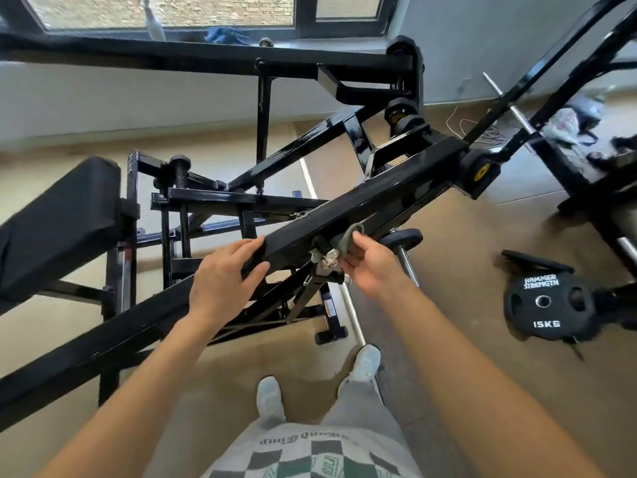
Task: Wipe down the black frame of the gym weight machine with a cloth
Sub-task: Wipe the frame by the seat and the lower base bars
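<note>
Two bare hands work at the centre of the head view. The left hand point(224, 281), fingers nearly straight, lies over the top of the diagonal beam of the black frame point(362, 201), thumb against its near face. The right hand point(372, 267), just to its right, pinches a grey-green cloth point(348, 238) bunched against the beam's lower edge, beside a metal bracket point(329, 258). The beam runs from lower left to upper right. A black pad point(58, 219) sits at left; a 15 KG weight plate point(548, 308) lies on the floor at right; a spray bottle point(153, 24) stands on the windowsill, upper left.
</note>
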